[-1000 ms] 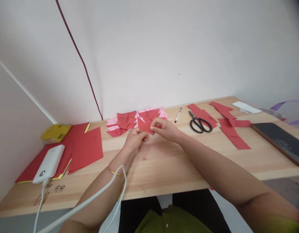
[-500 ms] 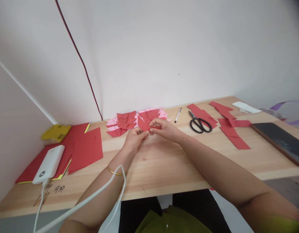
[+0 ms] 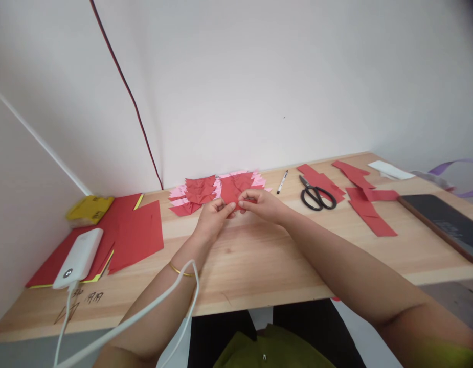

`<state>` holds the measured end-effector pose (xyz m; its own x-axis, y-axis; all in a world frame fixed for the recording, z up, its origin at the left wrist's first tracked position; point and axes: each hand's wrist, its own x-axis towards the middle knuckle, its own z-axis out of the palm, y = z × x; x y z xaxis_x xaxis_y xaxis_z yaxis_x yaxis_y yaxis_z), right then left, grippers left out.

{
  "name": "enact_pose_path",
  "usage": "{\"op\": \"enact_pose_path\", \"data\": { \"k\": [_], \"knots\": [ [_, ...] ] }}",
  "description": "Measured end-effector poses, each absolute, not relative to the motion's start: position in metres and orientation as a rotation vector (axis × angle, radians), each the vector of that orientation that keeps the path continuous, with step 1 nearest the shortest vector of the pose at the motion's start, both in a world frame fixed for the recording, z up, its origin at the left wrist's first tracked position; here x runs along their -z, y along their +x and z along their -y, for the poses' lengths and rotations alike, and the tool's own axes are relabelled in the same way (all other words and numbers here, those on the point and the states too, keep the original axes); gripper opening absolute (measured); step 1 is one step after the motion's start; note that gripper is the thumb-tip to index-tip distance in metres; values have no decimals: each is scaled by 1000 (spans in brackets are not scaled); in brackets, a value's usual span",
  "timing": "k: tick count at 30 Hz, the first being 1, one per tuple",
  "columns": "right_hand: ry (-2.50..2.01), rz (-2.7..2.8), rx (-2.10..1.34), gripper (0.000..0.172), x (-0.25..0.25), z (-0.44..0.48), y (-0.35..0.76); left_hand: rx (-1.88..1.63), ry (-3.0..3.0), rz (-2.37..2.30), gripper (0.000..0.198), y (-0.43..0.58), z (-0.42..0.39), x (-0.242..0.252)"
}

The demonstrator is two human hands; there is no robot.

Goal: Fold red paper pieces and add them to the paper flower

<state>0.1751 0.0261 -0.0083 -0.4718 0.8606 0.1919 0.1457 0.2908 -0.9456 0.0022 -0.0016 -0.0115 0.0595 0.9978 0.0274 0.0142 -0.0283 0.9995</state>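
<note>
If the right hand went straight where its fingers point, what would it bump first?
The right hand would probably bump the left hand, since both pinch one red paper, though depth is unclear.

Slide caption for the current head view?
Left hand and right hand pinch red paper near a red-and-pink paper pile; scissors lie to the right.
</note>
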Motion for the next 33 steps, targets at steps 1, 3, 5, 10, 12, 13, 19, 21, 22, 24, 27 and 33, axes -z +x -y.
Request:
{"op": "enact_pose_path", "data": {
  "k": [1,3,5,10,12,13,19,21,22,24,27,33],
  "knots": [
    [-905,1824,-1231,18,9,-26,175,-1186,1229,-1160,23,2,2,11],
    [-905,1831,-1234,18,9,-26,175,-1195,1172,-1156,24,3,1,11],
    [-907,1833,-1221,20,10,-26,175,-1204,1120,-1159,24,3,1,11],
    [-944,1822,-1134,21,10,-28,174,-1144,1039,-1162,19,-1,-2,13],
    [-969,1833,-1107,20,10,-28,174,-1102,1049,-1171,17,-3,-4,14],
    [-982,1841,-1102,20,9,-28,175,-1085,1054,-1184,16,-5,-4,14],
    [-1010,1893,-1092,16,9,-25,174,-974,1133,-1235,11,-6,-4,13],
    [-1020,1906,-1053,15,12,-25,171,-972,1183,-1246,8,-4,-3,12],
    [-1032,1911,-1030,15,13,-25,170,-975,1204,-1248,7,-3,-2,11],
    [-1059,1927,-985,16,15,-26,169,-988,1227,-1239,6,-1,-1,11],
    [-1076,1967,-957,18,15,-27,171,-1010,1198,-1215,7,1,1,10],
    [-1106,1950,-1021,17,6,-27,176,-995,1242,-1177,17,1,4,12]
  ]
}}
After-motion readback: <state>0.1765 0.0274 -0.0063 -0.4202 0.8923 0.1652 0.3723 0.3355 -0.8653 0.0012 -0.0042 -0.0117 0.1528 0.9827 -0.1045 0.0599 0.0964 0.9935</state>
